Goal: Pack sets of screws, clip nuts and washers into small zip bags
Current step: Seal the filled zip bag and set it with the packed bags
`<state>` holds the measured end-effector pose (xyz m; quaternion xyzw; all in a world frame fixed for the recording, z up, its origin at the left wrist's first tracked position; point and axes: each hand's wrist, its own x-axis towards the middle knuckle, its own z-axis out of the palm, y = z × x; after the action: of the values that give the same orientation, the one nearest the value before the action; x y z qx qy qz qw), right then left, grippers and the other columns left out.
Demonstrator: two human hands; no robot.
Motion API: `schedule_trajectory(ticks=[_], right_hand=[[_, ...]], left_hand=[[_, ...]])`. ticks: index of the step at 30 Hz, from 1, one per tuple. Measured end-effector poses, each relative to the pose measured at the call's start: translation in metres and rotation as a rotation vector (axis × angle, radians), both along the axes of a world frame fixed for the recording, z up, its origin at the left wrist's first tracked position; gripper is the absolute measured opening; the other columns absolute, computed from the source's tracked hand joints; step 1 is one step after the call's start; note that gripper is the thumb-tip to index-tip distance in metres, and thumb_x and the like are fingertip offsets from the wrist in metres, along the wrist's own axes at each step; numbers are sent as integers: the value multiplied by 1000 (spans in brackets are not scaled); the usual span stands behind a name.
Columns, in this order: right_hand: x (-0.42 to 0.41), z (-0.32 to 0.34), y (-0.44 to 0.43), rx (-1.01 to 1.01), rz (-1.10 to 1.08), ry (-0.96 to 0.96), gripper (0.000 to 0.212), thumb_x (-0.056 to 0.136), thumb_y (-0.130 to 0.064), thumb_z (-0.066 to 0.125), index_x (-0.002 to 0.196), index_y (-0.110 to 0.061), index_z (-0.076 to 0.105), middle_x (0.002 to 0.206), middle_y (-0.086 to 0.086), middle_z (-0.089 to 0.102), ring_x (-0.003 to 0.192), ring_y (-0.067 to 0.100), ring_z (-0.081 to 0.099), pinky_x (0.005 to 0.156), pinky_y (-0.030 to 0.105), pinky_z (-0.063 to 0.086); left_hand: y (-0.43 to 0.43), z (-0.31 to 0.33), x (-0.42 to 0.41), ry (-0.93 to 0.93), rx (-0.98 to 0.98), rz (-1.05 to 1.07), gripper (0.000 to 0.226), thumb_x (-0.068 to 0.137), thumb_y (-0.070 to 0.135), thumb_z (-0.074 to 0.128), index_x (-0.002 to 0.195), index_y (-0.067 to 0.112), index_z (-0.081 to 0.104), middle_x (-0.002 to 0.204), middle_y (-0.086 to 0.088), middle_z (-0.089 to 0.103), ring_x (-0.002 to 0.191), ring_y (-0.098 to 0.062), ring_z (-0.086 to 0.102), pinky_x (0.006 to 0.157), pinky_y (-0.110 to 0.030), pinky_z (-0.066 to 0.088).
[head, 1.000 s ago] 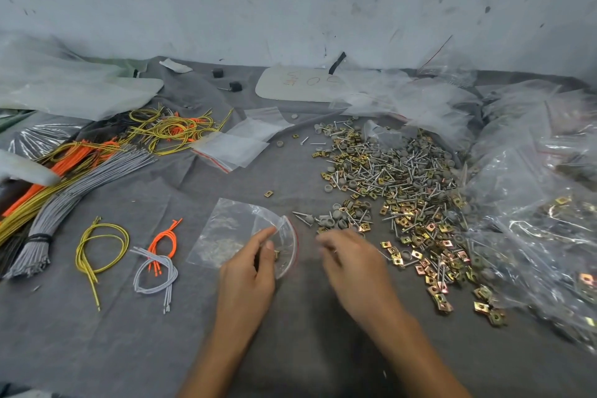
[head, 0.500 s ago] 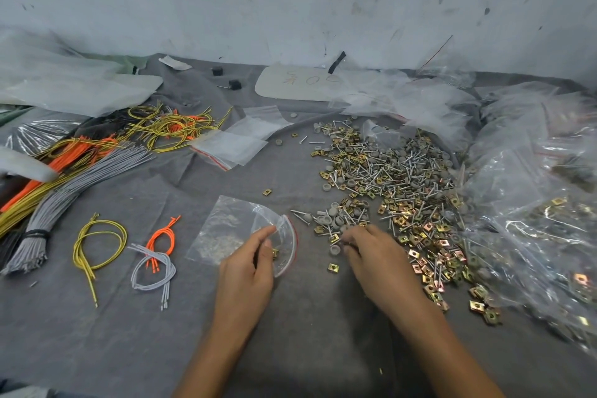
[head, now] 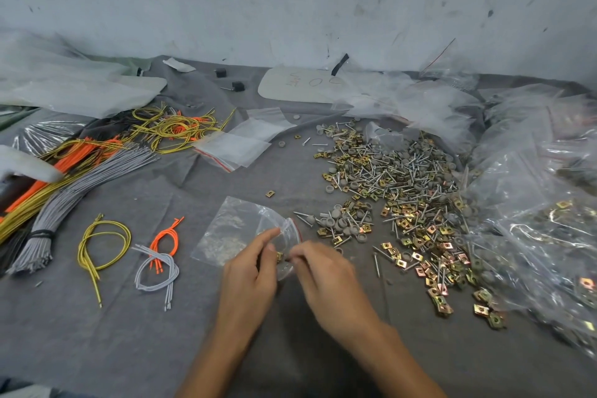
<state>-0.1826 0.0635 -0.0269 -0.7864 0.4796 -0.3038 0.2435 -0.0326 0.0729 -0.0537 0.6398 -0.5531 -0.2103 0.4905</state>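
Note:
A small clear zip bag (head: 235, 229) with a red seal strip lies on the grey cloth, its mouth held open by my left hand (head: 250, 271), which pinches the rim. My right hand (head: 326, 275) is at the bag's mouth, its fingertips pinched on a small part; a gold clip nut (head: 279, 256) shows between the two hands. To the right spreads a big pile of screws, grey washers and gold clip nuts (head: 397, 184). Some parts lie inside the bag.
Empty zip bags (head: 239, 145) lie behind the open bag. Yellow, orange and grey wire bundles (head: 97, 152) fill the left, with three small wire sets (head: 129, 252) nearer. Crumpled plastic bags of parts (head: 542, 220) crowd the right. A wall stands behind.
My right hand went from the bag to the pile, picked something up, and has come back to the bag's mouth. My left hand has kept its hold on the bag.

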Motion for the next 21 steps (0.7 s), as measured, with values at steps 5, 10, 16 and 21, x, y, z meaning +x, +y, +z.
schedule_trajectory(ticks=[5, 10, 16, 21], right_hand=[[13, -8, -3, -66, 36, 152, 15, 103, -23, 45, 105, -21, 59, 104, -3, 62, 98, 23, 54, 84, 41, 45], [10, -13, -2, -48, 81, 147, 17, 100, -18, 46, 108, -20, 60, 105, -3, 63, 96, 25, 55, 82, 43, 47], [-2, -10, 0, -67, -45, -54, 18, 95, -13, 60, 108, -20, 70, 103, -6, 65, 95, 14, 62, 86, 33, 50], [-9, -4, 1, -71, -112, -88, 14, 93, -13, 66, 100, -24, 70, 97, -14, 61, 87, 4, 59, 79, 26, 49]], left_hand=[[0, 0, 0, 33, 6, -21, 38, 91, 25, 46, 118, 33, 70, 76, 17, 68, 73, 0, 63, 71, -20, 49], [1, -2, 0, -8, -9, -13, 36, 92, 26, 48, 119, 33, 70, 75, 18, 69, 71, 2, 62, 69, -17, 46], [2, 0, -1, -99, -67, -5, 30, 88, 24, 57, 115, 38, 59, 62, 12, 52, 55, -6, 51, 58, -23, 42], [4, -2, -1, -55, -59, 27, 22, 86, 26, 57, 102, 39, 51, 56, 7, 51, 51, -10, 48, 55, -26, 40]])
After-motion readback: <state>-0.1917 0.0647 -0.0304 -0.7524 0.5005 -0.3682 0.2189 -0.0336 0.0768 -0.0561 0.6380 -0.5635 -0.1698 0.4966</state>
